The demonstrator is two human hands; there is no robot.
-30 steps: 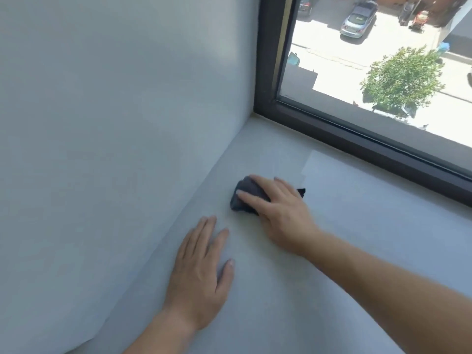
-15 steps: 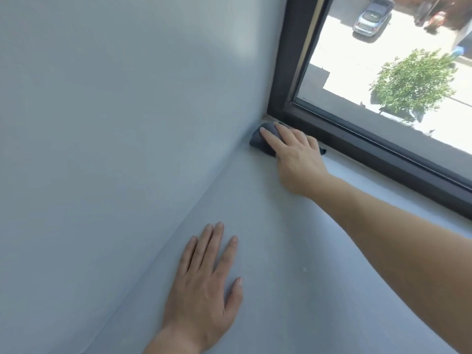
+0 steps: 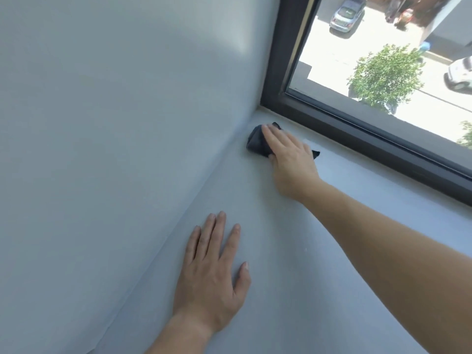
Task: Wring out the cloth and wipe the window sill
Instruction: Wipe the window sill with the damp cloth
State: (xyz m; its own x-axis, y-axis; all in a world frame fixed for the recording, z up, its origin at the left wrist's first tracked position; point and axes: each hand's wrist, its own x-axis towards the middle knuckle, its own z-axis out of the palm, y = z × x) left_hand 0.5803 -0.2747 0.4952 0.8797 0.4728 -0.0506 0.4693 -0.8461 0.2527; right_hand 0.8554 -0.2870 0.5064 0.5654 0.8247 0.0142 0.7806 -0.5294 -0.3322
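Head view: pressing cloth [image 3: 255,144] near sill [image 3: 293,290] corner with right hand [image 3: 291,159], fingers [image 3: 274,136] straight, to wipe; bracing with left hand [image 3: 212,274], fingers [image 3: 218,227] spread.

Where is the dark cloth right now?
Head view: the cloth lies on the window sill under the right hand, near the far corner between the wall and the window frame.
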